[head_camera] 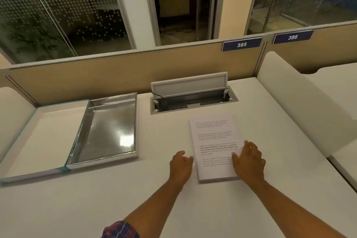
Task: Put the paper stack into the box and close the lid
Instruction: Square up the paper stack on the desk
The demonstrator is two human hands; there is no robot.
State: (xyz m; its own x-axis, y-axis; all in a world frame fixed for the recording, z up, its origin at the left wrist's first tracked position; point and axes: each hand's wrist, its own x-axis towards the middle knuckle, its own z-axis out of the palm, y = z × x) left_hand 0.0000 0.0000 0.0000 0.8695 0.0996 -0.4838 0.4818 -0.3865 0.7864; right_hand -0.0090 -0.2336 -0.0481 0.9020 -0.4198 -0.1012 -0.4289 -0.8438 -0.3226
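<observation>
Cubicle desk (116,199): nothing packed yet. My left hand (180,166) and right hand (249,162), both spread and empty, flank the stack (214,141) right of centre. Open box (108,127), lid (38,141) flat, waits at the left edge.

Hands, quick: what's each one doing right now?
Left hand: open, at the left edge of the paper stack, holding nothing.
Right hand: open, resting on the stack.

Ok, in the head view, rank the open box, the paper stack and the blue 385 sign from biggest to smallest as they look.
1. Open box, lid included: clearly largest.
2. Paper stack.
3. 385 sign: smallest, though it sits farther from the camera.
</observation>
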